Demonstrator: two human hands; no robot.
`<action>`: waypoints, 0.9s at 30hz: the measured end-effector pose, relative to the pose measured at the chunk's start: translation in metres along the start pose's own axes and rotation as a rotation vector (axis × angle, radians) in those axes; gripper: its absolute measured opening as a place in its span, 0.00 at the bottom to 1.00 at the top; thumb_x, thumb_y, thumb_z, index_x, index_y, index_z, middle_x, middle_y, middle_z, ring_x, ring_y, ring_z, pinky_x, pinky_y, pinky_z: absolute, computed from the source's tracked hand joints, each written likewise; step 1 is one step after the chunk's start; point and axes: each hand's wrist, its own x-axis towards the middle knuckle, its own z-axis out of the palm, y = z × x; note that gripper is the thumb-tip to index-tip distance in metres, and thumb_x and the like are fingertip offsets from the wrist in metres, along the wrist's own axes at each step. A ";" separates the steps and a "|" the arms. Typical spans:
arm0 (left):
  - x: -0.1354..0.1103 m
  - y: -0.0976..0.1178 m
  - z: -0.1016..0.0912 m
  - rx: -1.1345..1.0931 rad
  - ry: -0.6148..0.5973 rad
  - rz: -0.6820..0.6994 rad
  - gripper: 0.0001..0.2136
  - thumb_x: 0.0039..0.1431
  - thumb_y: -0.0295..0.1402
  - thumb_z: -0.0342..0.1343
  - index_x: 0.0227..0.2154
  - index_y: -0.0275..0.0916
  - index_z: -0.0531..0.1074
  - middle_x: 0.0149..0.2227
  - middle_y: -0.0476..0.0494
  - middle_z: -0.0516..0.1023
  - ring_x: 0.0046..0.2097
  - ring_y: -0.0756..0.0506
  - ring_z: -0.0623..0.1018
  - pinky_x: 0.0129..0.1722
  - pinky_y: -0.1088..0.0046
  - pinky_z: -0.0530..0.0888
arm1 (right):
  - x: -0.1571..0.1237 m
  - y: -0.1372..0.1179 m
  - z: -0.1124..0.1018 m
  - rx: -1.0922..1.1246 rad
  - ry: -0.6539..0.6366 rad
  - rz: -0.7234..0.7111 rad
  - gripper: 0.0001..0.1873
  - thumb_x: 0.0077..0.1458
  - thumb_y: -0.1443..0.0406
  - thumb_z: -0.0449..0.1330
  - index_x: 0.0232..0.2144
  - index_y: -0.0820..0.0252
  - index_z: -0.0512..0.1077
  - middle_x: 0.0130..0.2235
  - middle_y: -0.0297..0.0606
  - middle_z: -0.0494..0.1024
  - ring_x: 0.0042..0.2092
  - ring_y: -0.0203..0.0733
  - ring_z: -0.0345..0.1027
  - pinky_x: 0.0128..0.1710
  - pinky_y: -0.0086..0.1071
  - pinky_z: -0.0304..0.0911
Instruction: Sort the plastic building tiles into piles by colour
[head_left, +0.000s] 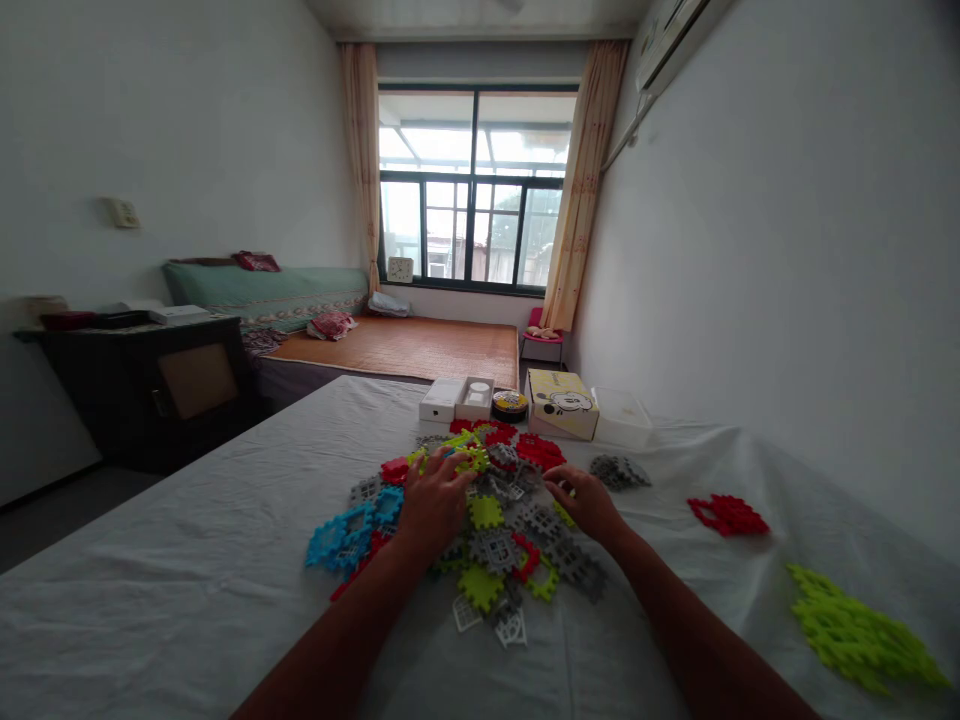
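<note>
A mixed pile of interlocking plastic building pieces (486, 512) with toothed edges lies on the cloth in front of me, in yellow-green, grey, red, blue and white. My left hand (439, 500) rests on the left side of the pile, its fingers spread over yellow-green pieces (469, 455). At the pile's right side is my right hand (585, 502), with fingers curled and thumb close to the fingertips. Whatever it may pinch is too small or hidden to make out. Grey pieces (574, 560) lie below that hand, and blue pieces (341, 535) are left of my left wrist.
Sorted groups lie to the right: grey pieces (619, 471), red pieces (727, 514) and yellow-green pieces (862, 630). Behind the pile stand a white box (441, 399), a round tin (509, 404), a yellow carton (562, 404) and a translucent tray (622, 417). White cloth (225, 570) covers the table.
</note>
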 end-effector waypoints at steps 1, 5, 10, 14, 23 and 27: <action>0.000 0.003 -0.003 -0.061 -0.054 0.073 0.12 0.60 0.29 0.50 0.43 0.47 0.75 0.49 0.46 0.74 0.53 0.41 0.68 0.54 0.60 0.64 | 0.000 0.000 -0.001 0.011 0.006 0.015 0.12 0.55 0.59 0.54 0.33 0.57 0.75 0.34 0.37 0.79 0.30 0.39 0.70 0.34 0.32 0.62; -0.004 0.015 -0.008 -0.255 -0.363 0.378 0.14 0.55 0.46 0.57 0.41 0.48 0.76 0.39 0.48 0.77 0.44 0.45 0.73 0.43 0.71 0.70 | -0.001 -0.003 -0.005 0.101 0.004 0.078 0.13 0.55 0.57 0.54 0.34 0.58 0.75 0.30 0.36 0.78 0.28 0.38 0.68 0.32 0.31 0.62; -0.007 0.018 -0.009 -0.205 -0.411 0.375 0.14 0.51 0.44 0.61 0.41 0.48 0.76 0.40 0.48 0.76 0.43 0.45 0.73 0.42 0.72 0.70 | -0.002 -0.019 -0.006 0.297 -0.189 0.066 0.14 0.53 0.56 0.58 0.34 0.60 0.74 0.28 0.34 0.76 0.27 0.35 0.65 0.28 0.28 0.60; -0.004 0.019 -0.008 -0.170 -0.286 0.337 0.08 0.60 0.38 0.53 0.36 0.46 0.76 0.34 0.48 0.77 0.40 0.46 0.73 0.39 0.72 0.70 | -0.006 -0.037 -0.006 0.381 -0.326 0.020 0.15 0.50 0.55 0.62 0.34 0.60 0.75 0.29 0.33 0.75 0.29 0.34 0.63 0.28 0.26 0.58; -0.009 0.026 0.016 -0.389 0.017 0.099 0.11 0.65 0.35 0.46 0.44 0.44 0.72 0.40 0.48 0.76 0.41 0.49 0.76 0.41 0.75 0.71 | -0.005 -0.052 0.010 0.433 -0.257 0.016 0.16 0.50 0.53 0.61 0.33 0.60 0.76 0.27 0.31 0.74 0.28 0.34 0.63 0.28 0.26 0.59; -0.010 0.025 0.016 -0.337 0.061 0.108 0.14 0.64 0.33 0.47 0.50 0.44 0.69 0.45 0.45 0.75 0.46 0.46 0.75 0.45 0.71 0.72 | 0.002 -0.007 -0.010 0.450 0.096 0.220 0.22 0.50 0.48 0.57 0.33 0.61 0.76 0.29 0.35 0.77 0.29 0.37 0.67 0.29 0.29 0.65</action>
